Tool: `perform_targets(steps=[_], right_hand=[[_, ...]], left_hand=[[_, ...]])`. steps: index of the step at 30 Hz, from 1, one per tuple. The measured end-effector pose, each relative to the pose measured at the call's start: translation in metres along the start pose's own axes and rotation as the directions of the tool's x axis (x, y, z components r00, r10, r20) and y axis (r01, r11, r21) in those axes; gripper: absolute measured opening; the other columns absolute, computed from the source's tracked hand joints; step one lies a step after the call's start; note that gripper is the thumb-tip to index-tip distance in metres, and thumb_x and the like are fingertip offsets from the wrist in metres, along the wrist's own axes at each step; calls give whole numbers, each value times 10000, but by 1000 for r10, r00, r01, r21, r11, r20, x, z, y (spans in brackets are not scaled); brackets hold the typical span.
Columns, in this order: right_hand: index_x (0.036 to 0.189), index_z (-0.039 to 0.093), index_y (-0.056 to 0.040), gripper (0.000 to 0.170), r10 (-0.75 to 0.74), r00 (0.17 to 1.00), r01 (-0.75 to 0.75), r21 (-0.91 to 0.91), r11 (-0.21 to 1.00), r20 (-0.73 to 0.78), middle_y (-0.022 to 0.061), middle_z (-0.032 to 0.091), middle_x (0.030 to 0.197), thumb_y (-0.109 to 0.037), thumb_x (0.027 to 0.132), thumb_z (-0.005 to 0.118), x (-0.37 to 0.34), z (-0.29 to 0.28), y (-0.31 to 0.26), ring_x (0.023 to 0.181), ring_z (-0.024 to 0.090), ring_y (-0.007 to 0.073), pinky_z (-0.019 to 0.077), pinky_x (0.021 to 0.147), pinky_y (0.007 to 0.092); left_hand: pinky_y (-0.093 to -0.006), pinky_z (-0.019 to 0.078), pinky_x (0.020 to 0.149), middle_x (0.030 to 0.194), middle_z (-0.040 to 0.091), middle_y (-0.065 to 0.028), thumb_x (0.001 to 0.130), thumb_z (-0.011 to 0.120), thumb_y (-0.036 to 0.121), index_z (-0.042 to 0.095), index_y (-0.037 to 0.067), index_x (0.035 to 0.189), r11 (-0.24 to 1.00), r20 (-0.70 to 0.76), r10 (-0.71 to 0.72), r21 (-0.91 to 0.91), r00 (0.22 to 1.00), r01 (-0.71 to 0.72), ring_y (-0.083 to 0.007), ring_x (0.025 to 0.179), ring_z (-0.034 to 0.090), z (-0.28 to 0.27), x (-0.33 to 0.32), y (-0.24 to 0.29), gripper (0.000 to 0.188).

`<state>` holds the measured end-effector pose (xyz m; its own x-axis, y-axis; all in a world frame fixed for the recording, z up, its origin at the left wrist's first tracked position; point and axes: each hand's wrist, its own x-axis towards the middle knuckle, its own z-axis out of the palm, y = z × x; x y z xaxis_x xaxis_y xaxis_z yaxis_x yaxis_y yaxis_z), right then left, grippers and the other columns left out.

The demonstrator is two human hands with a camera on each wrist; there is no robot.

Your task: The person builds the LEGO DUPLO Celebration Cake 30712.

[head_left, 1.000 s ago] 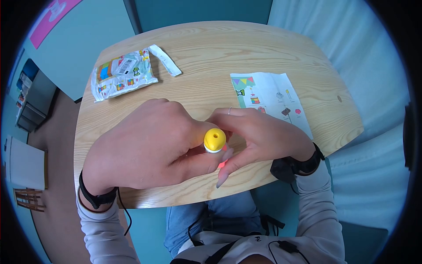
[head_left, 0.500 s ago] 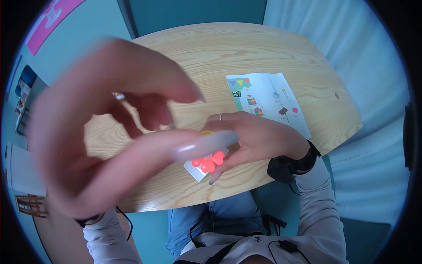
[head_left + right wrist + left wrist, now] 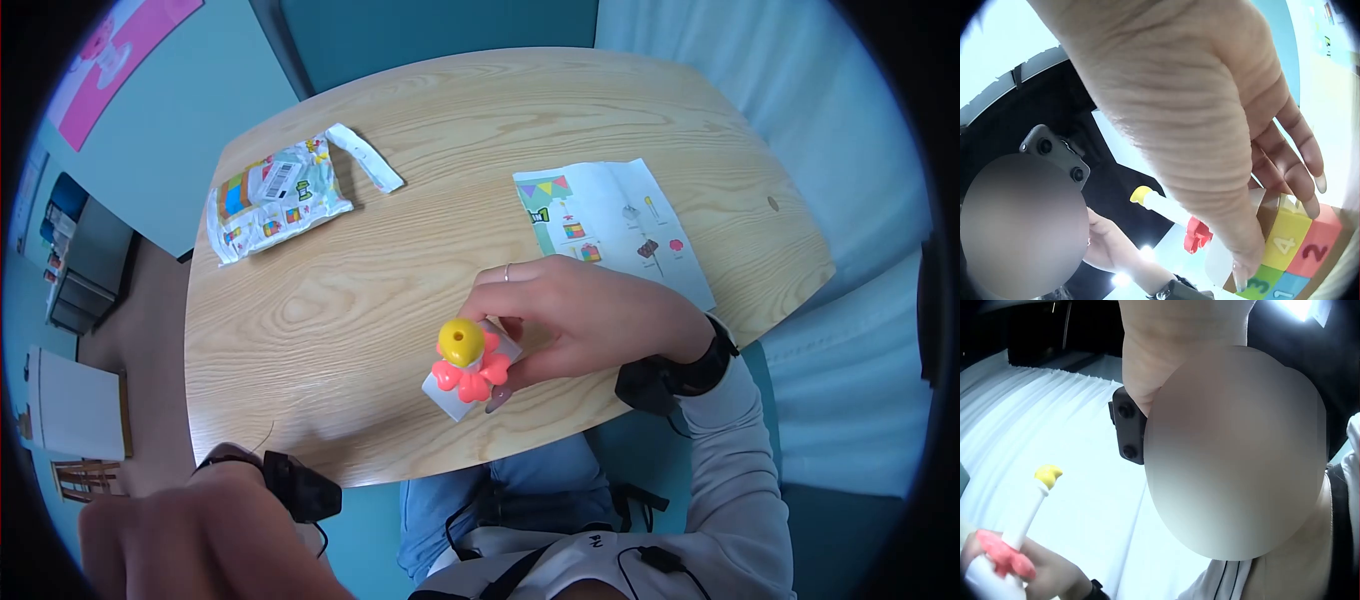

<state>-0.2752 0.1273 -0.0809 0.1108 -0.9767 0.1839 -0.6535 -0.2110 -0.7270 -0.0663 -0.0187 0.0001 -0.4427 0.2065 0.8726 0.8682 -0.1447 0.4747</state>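
Note:
My right hand (image 3: 590, 310) grips a toy cake over the table near its front edge, thumb on one side and fingers on the other. In the right wrist view its side shows coloured blocks (image 3: 1286, 242) numbered 1 to 4. On the pale top (image 3: 447, 400) sits a pink petalled piece (image 3: 470, 388), and a white candle (image 3: 1024, 519) with a yellow flame tip (image 3: 461, 342) stands up through it. My left hand (image 3: 210, 535) is raised close to the head, away from the cake. Its fingers are hidden behind a blurred area in the wrist views.
A printed instruction sheet (image 3: 610, 225) lies at the right of the wooden table (image 3: 420, 220). At the back left is a printed plastic bag (image 3: 280, 200) with a torn-off strip (image 3: 366, 160) by it. A white curtain (image 3: 830, 330) hangs along the right.
My left hand has come off the candle and swung left and up toward the head. The pink piece and pale top now show. My right hand keeps its hold on the cake.

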Motion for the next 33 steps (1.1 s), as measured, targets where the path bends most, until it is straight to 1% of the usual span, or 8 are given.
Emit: perform_targets(steps=[3,9,19,22,24,28,31,33], right_hand=[[1055,583,-42,375,35,999,-35,0,999,32,73,560,893,-140,744,770,-1,-3,-2,801,560,227,456,710,326],[976,594,-27,368,6,1000,-6,11,1000,1,97,600,904,-228,742,794,0,-2,-1,820,602,264,477,670,348],[1091,576,-40,392,71,996,-71,11,997,60,88,587,942,-176,772,759,-6,-10,-5,815,598,230,476,712,329],[1071,602,-46,426,56,998,-56,-11,998,-9,81,611,972,-197,727,803,-9,-19,-13,808,596,198,474,708,318],[1030,637,-49,451,33,960,-52,-61,997,-277,71,635,991,-217,670,850,-24,-37,-27,798,593,164,470,702,304],[962,636,-42,443,22,854,-112,-143,983,-519,57,659,956,-305,677,849,-72,-47,-55,720,590,170,469,644,268],[969,675,-82,338,380,892,-400,-34,916,-244,41,656,934,-218,703,833,-109,-22,-85,778,623,180,483,690,306],[965,651,-84,202,394,918,-392,-37,919,54,78,636,921,-251,860,693,-130,11,-85,816,626,276,498,712,361]], left_hand=[[-309,570,643,1015,600,-197,841,657,46,655,-38,933,921,-108,46,-381,993,-84,-266,836,647,-5,-18,2,125],[-307,567,645,1016,597,-193,834,652,34,650,-38,928,902,-262,204,-323,943,-285,-262,831,643,-10,-40,14,118],[-298,561,637,965,600,-176,822,641,18,640,-26,880,969,-168,154,-167,974,-182,-244,794,638,-16,-28,11,73],[-295,560,634,950,601,-171,818,638,13,637,-22,866,980,-144,122,-137,982,-142,-239,783,636,-17,-22,7,60],[-293,558,633,940,601,-167,815,635,10,635,-20,857,983,-130,115,-128,985,-132,-235,776,635,-18,-19,7,51],[-290,556,629,919,602,-160,810,631,4,631,-15,838,988,-104,97,-113,990,-108,-228,762,633,-18,-16,10,33],[-287,554,627,904,603,-155,807,627,-1,628,-12,823,990,-106,86,-100,991,-97,-223,751,631,-16,-14,9,20],[-285,553,625,894,604,-151,804,625,-4,626,-10,814,991,-93,85,-93,992,-94,-219,743,630,-16,-13,12,11]])
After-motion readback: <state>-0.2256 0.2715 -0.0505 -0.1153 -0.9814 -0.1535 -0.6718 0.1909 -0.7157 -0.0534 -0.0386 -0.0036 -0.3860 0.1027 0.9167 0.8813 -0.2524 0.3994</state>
